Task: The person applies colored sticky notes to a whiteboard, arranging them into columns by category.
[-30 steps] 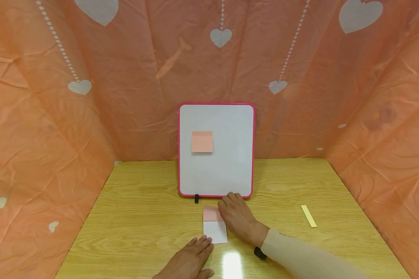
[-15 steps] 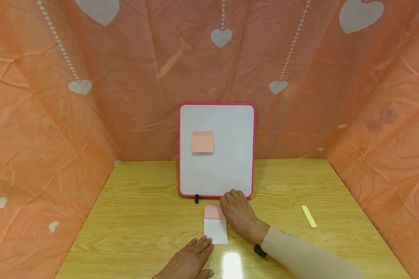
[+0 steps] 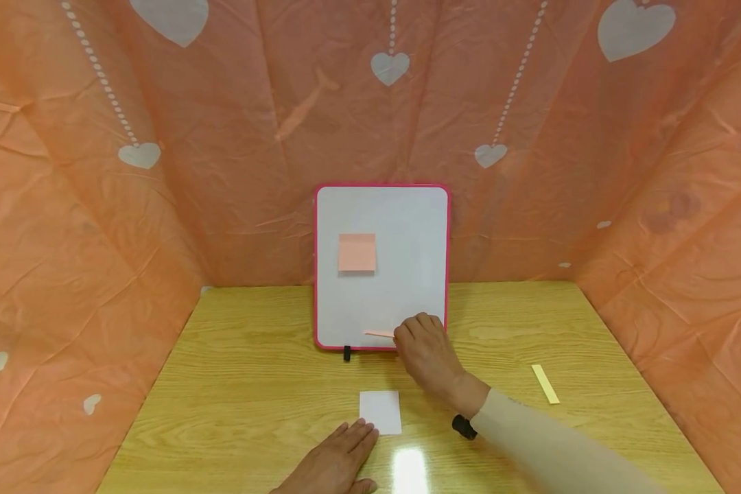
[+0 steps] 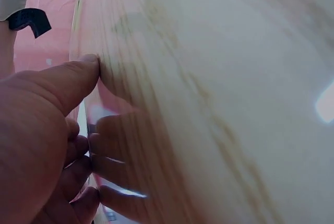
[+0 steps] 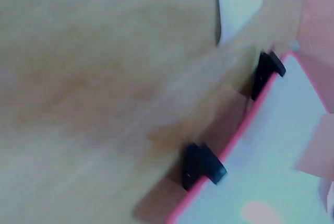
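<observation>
My right hand [image 3: 427, 353] pinches a pink sticky note [image 3: 379, 333] in front of the lower edge of the whiteboard [image 3: 407, 274]. The note appears nearly edge-on; its right part is hidden by the fingers. My left hand [image 3: 333, 458] lies palm down on the table, its fingertips touching the lower left corner of a white paper square [image 3: 383, 412]. In the left wrist view, the thumb [image 4: 73, 80] and fingers stretch along the tabletop. Another pink sticky note [image 3: 357, 254] is stuck to the board's left half. The right wrist view does not clearly show the right hand.
The pink-framed board stands upright on black feet [image 5: 201, 166] at the back of the wooden table [image 3: 253, 357]. A yellow paper strip [image 3: 545, 384] lies on the right. An orange curtain [image 3: 321, 151] with white hearts encloses the back and sides.
My right hand has lifted the pink note off the white square and carried it up and forward to the board's lower edge. The left hand has stayed in place.
</observation>
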`<state>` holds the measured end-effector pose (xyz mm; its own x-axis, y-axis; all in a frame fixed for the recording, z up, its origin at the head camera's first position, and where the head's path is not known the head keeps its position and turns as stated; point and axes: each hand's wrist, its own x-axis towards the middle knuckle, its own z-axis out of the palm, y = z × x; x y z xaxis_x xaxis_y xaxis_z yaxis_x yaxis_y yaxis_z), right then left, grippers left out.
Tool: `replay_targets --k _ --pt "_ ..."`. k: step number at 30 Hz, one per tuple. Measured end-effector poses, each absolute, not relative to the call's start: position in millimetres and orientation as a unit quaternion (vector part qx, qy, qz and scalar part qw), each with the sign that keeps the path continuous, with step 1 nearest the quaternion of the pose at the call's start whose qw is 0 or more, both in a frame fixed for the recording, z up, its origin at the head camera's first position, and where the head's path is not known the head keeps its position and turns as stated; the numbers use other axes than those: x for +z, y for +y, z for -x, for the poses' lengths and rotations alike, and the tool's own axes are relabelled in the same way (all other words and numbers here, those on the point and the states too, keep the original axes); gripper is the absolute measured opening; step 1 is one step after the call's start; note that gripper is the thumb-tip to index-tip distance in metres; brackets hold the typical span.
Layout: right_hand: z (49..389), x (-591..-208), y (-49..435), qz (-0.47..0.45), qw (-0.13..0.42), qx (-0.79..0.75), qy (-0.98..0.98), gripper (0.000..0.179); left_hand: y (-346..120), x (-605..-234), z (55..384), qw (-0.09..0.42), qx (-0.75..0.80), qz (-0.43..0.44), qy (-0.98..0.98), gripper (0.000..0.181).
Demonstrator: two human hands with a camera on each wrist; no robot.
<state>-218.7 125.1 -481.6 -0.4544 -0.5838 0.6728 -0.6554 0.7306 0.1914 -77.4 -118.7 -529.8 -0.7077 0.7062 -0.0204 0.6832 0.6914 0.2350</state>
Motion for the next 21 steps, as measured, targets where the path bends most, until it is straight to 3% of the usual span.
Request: replay_targets --k 7,12,21 --pt "237 -465 116 -0.396 0.479 0.050 -0.782 0.027 -120 -526 79 0.068 0.101 -0.377 0.918 0.074" --pt "247 -462 108 -0.407 0.496 0.038 -0.766 0.023 -121 -524 80 0.064 0.102 -0.386 0.914 0.070" --pt "265 -465 95 -0.419 0.515 0.040 -0.747 0.021 -122 -529 81 -0.006 0.103 -0.413 0.905 0.066"
